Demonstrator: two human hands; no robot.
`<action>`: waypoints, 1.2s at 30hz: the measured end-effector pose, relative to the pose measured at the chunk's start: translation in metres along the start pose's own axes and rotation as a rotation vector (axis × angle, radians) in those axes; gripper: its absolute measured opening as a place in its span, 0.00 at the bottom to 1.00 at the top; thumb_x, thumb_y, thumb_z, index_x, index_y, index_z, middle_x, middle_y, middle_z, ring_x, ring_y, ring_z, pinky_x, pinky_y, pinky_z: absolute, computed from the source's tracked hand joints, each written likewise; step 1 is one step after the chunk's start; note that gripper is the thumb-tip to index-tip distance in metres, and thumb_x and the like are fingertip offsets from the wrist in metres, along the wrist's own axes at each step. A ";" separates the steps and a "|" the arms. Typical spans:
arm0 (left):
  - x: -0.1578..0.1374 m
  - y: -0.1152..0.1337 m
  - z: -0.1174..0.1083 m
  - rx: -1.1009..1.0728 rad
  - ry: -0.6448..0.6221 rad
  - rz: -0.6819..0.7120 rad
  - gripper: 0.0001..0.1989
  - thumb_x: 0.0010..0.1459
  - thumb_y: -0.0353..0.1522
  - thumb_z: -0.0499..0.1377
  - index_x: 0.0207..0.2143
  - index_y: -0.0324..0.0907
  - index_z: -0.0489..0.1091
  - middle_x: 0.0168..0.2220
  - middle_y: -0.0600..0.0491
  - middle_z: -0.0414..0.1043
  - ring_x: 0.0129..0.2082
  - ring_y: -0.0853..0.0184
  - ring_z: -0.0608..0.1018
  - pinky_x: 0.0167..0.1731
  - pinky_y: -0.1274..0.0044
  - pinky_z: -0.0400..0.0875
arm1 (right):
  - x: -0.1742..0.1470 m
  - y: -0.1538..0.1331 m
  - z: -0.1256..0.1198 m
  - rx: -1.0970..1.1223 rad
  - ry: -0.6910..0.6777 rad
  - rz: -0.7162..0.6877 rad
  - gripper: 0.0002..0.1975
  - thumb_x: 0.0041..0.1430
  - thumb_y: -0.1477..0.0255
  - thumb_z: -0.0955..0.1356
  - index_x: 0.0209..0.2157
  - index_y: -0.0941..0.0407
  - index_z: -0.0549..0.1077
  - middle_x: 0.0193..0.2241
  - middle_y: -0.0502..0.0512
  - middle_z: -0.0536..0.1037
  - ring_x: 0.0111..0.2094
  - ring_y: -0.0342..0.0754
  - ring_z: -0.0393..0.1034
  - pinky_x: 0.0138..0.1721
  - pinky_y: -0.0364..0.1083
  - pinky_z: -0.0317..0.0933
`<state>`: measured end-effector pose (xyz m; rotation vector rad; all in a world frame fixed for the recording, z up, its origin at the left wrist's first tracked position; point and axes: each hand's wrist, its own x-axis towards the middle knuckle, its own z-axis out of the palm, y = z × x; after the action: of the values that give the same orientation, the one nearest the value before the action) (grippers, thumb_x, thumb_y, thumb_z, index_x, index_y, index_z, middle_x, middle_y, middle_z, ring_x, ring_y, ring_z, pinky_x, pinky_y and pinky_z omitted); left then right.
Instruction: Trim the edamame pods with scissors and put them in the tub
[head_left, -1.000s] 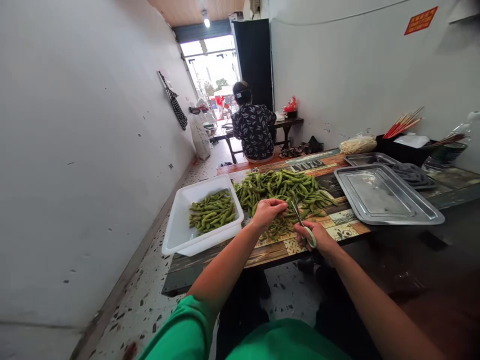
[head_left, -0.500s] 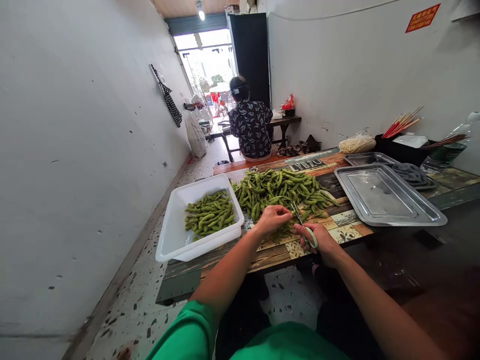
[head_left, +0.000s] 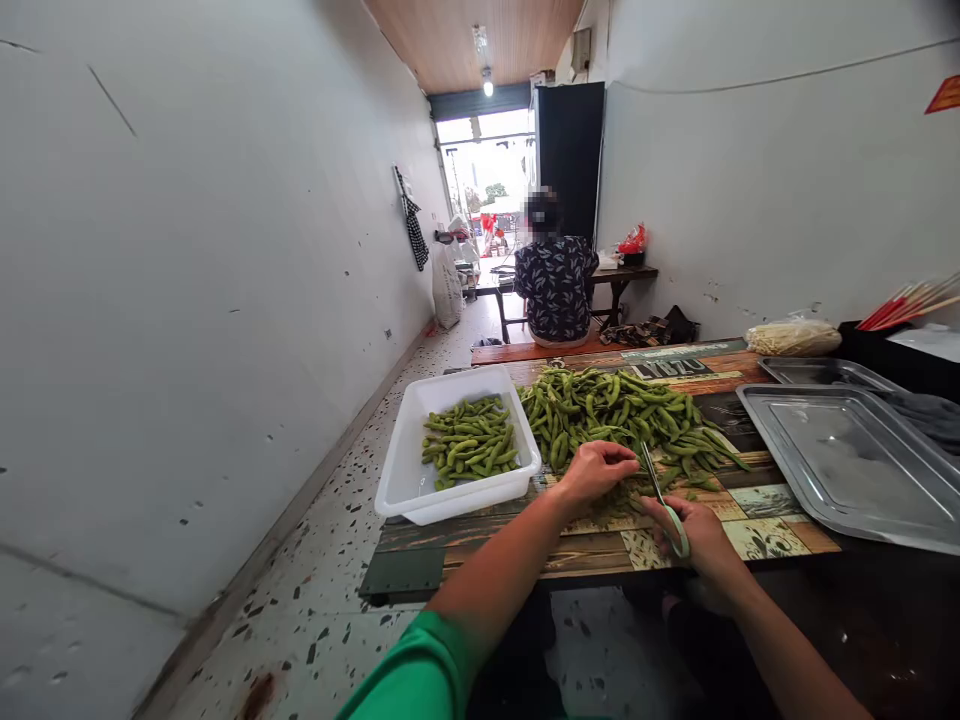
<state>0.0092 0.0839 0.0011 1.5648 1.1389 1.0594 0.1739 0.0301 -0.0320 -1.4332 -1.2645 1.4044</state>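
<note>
My right hand [head_left: 694, 535] is wrapped round a pair of scissors [head_left: 677, 530] with pale green handles, blades pointing up and away from me. Just left of the blades my left hand [head_left: 598, 472] pinches an edamame pod at its fingertips; the fingers and the pile behind hide most of it. Beyond both hands spreads a large heap of green edamame pods [head_left: 611, 405] on the patterned table [head_left: 517, 535]. Small trimmings lie under my left hand. To the left, a white plastic tub [head_left: 401, 470] has more pods [head_left: 471, 440] in it.
Metal trays [head_left: 847, 450] lie at the right, with a dark cloth [head_left: 926, 415] beside them. Behind are a bag of pale sticks [head_left: 795, 337] and red-ended skewers [head_left: 904, 303]. A person [head_left: 555, 290] sits facing away past the table. A white wall [head_left: 247, 300] runs along the left.
The view has swung left, so everything sits farther right and lower. My left hand stays pinched beside the scissors, which remain in my right hand. The tub and heap have not visibly changed.
</note>
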 end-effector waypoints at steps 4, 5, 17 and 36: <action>0.000 0.006 -0.003 -0.129 0.043 0.003 0.07 0.48 0.32 0.63 0.29 0.37 0.75 0.24 0.54 0.70 0.23 0.73 0.69 0.25 0.80 0.63 | -0.007 -0.009 0.001 0.062 0.006 0.046 0.19 0.39 0.56 0.74 0.23 0.54 0.66 0.12 0.45 0.66 0.13 0.41 0.58 0.14 0.41 0.47; 0.000 0.006 -0.002 -0.202 0.010 -0.027 0.07 0.48 0.33 0.63 0.29 0.37 0.74 0.23 0.55 0.70 0.21 0.74 0.69 0.24 0.80 0.64 | -0.009 -0.010 0.001 0.070 0.010 0.047 0.19 0.40 0.57 0.74 0.23 0.54 0.67 0.12 0.45 0.67 0.13 0.42 0.58 0.14 0.41 0.47; 0.003 0.007 -0.004 -0.684 0.044 -0.138 0.19 0.40 0.36 0.71 0.29 0.35 0.67 0.25 0.50 0.76 0.24 0.71 0.77 0.28 0.79 0.72 | -0.022 -0.015 0.002 -0.042 -0.020 -0.004 0.20 0.42 0.54 0.73 0.26 0.56 0.70 0.16 0.48 0.70 0.16 0.43 0.63 0.14 0.41 0.52; -0.002 0.012 -0.005 -0.583 0.004 -0.125 0.16 0.40 0.35 0.68 0.28 0.36 0.67 0.25 0.51 0.75 0.24 0.71 0.75 0.26 0.79 0.69 | -0.014 -0.030 0.003 -0.007 0.023 -0.095 0.21 0.43 0.53 0.73 0.22 0.56 0.70 0.11 0.45 0.66 0.13 0.41 0.59 0.16 0.42 0.54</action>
<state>0.0065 0.0803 0.0135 1.0186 0.8156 1.1768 0.1680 0.0236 0.0001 -1.3715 -1.3070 1.3178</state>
